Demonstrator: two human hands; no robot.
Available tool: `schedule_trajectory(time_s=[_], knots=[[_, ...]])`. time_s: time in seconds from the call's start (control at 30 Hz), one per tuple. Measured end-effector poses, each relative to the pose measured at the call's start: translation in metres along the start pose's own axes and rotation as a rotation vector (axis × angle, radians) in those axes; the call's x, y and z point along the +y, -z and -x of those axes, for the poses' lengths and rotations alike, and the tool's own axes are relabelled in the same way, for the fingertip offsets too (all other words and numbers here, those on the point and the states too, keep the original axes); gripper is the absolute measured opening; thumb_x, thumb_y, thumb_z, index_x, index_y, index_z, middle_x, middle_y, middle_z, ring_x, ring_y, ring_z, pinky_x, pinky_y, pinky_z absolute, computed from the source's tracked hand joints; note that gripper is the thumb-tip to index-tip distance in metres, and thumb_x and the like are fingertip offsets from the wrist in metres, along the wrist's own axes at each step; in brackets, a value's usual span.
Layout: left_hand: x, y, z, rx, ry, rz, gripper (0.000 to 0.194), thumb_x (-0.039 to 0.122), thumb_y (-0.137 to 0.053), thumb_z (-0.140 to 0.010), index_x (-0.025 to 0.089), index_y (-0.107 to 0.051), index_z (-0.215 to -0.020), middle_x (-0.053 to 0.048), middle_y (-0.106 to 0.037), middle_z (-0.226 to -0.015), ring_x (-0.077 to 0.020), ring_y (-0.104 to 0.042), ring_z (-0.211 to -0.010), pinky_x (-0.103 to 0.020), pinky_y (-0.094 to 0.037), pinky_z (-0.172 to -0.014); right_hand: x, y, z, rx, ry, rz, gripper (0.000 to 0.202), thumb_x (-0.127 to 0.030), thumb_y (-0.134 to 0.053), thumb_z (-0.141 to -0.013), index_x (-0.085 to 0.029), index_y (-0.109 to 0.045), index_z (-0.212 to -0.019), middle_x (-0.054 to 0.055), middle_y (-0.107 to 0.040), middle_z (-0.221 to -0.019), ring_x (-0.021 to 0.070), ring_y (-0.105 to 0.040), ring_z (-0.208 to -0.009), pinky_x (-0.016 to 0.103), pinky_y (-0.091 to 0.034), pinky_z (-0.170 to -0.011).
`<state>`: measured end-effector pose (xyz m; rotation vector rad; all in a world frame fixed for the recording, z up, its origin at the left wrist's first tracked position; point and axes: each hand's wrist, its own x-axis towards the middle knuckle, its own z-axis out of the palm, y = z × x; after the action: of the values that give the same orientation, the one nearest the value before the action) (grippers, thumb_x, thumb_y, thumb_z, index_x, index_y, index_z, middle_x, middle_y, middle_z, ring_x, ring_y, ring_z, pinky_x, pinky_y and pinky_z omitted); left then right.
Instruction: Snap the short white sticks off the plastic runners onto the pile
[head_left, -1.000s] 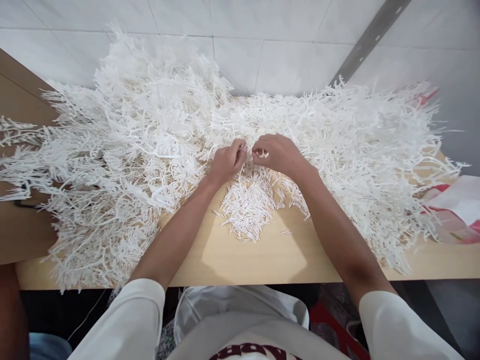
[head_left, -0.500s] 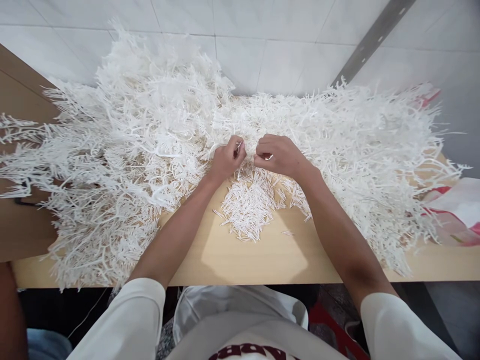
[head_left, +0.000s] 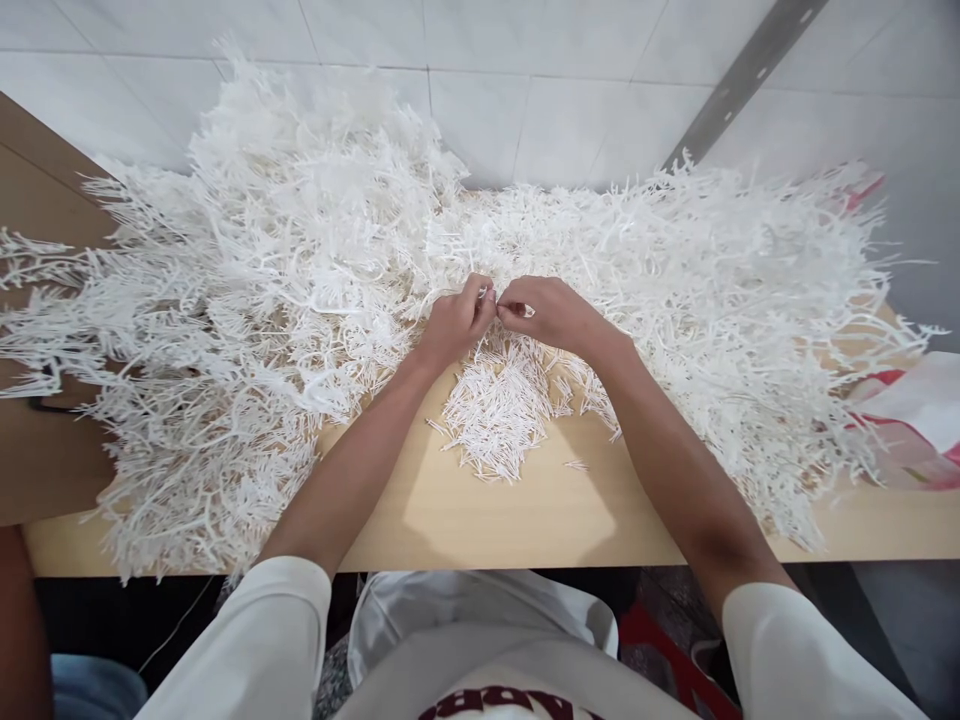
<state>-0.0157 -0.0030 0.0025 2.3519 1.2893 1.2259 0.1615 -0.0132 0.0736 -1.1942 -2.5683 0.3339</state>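
My left hand (head_left: pixel 459 318) is closed in a pinch at the middle of the table, over the white pieces. What sits in its fingers is too small to make out against the white behind. My right hand (head_left: pixel 551 312) also pinches, its fingertips meeting those of the left; any piece between them is hidden. Just below both hands lies a small heap of short thin white sticks (head_left: pixel 499 415). Branching white plastic-looking strands are piled high on the left (head_left: pixel 247 270) and spread in another mass on the right (head_left: pixel 720 300).
The pale wooden table (head_left: pixel 480 525) ends at a front edge near my body. A tiled wall (head_left: pixel 570 120) stands behind it. Brown cardboard (head_left: pixel 52 450) is at the left, a red and white plastic bag (head_left: pixel 911 425) at the right. Another person's arm (head_left: pixel 26 620) shows at lower left.
My right hand has moved left and slightly down, so its fingertips now meet those of my left hand. The left hand has barely shifted.
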Motion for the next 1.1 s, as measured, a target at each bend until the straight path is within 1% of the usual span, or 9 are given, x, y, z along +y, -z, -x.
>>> schedule_trajectory(time_s=[0.2,0.37,0.47,0.53,0.6,0.77,0.9,1.03,1.1], knots=[[-0.002,-0.007,-0.001,0.025,0.001,-0.057,0.026,0.041,-0.037,-0.098,0.021,-0.053,-0.093,0.005,-0.053,-0.053,-0.0089,-0.045,-0.044,-0.024,-0.027,-0.049,0.001,-0.002,0.000,0.071,0.111,0.165,0.021,-0.021,-0.045,-0.082,-0.021,-0.040,-0.061,0.000,-0.046,-0.061,0.0139,-0.036,-0.063,0.030,-0.026,-0.060],[-0.005,-0.005,-0.004,0.145,0.194,0.077,0.028,0.043,-0.032,-0.100,0.022,-0.051,-0.099,0.006,-0.055,-0.054,-0.0093,-0.049,-0.045,-0.024,-0.032,-0.051,-0.001,-0.003,0.004,0.102,0.142,0.106,0.022,-0.018,-0.048,-0.074,-0.021,-0.036,-0.057,-0.002,-0.040,-0.056,0.0121,-0.032,-0.058,0.030,-0.028,-0.061],[-0.002,-0.002,-0.004,0.088,0.187,0.131,0.028,0.043,-0.032,-0.100,0.022,-0.050,-0.105,0.006,-0.057,-0.057,-0.0102,-0.052,-0.049,-0.025,-0.035,-0.054,-0.001,-0.004,0.004,0.159,0.052,0.110,0.006,-0.025,-0.052,-0.077,-0.021,-0.053,-0.073,0.000,-0.052,-0.068,0.0156,-0.044,-0.068,0.031,-0.033,-0.070],[0.001,0.000,-0.003,0.052,0.163,0.114,0.030,0.043,-0.031,-0.100,0.022,-0.050,-0.106,0.005,-0.055,-0.057,-0.0113,-0.053,-0.050,-0.026,-0.036,-0.055,0.001,-0.006,0.002,0.139,0.031,0.104,0.019,-0.033,-0.054,-0.081,-0.020,-0.059,-0.094,0.005,-0.059,-0.085,0.0197,-0.050,-0.080,0.032,-0.035,-0.074],[0.002,0.001,-0.003,0.046,0.164,0.091,0.031,0.044,-0.029,-0.101,0.022,-0.050,-0.107,0.005,-0.054,-0.056,-0.0121,-0.053,-0.050,-0.026,-0.036,-0.056,0.002,-0.007,0.001,0.069,0.066,0.075,0.023,-0.036,-0.049,-0.087,-0.020,-0.058,-0.101,0.007,-0.061,-0.094,0.0205,-0.051,-0.085,0.033,-0.036,-0.076],[0.003,-0.002,-0.002,-0.017,0.147,0.029,0.034,0.044,-0.028,-0.101,0.021,-0.051,-0.107,0.004,-0.057,-0.057,-0.0120,-0.051,-0.048,-0.026,-0.035,-0.054,-0.002,-0.005,-0.002,0.053,0.022,0.109,0.024,-0.024,-0.041,-0.089,-0.020,-0.042,-0.065,0.000,-0.048,-0.065,0.0126,-0.036,-0.061,0.030,-0.029,-0.064],[0.000,-0.008,-0.002,-0.030,0.096,-0.029,0.039,0.049,-0.027,-0.100,0.021,-0.053,-0.101,0.005,-0.052,-0.053,-0.0108,-0.045,-0.044,-0.025,-0.030,-0.052,-0.006,0.002,0.000,0.025,0.057,0.081,0.023,-0.021,-0.047,-0.075,-0.021,-0.031,-0.058,-0.003,-0.037,-0.057,0.0099,-0.027,-0.055,0.030,-0.022,-0.057],[-0.005,-0.007,-0.005,0.074,0.246,0.056,0.041,0.050,-0.023,-0.101,0.022,-0.052,-0.104,0.004,-0.056,-0.056,-0.0110,-0.049,-0.047,-0.025,-0.035,-0.054,-0.014,0.011,0.006,-0.038,0.124,-0.022,0.027,-0.020,-0.046,-0.068,-0.020,-0.025,-0.052,-0.005,-0.029,-0.050,0.0089,-0.022,-0.052,0.030,-0.023,-0.057],[-0.005,-0.005,-0.005,0.072,0.266,0.131,0.039,0.050,-0.024,-0.101,0.023,-0.052,-0.107,0.004,-0.059,-0.059,-0.0113,-0.053,-0.051,-0.026,-0.038,-0.056,-0.017,0.014,0.007,0.003,0.098,-0.059,0.023,-0.020,-0.045,-0.070,-0.020,-0.033,-0.051,-0.004,-0.036,-0.051,0.0092,-0.028,-0.053,0.029,-0.028,-0.059]])
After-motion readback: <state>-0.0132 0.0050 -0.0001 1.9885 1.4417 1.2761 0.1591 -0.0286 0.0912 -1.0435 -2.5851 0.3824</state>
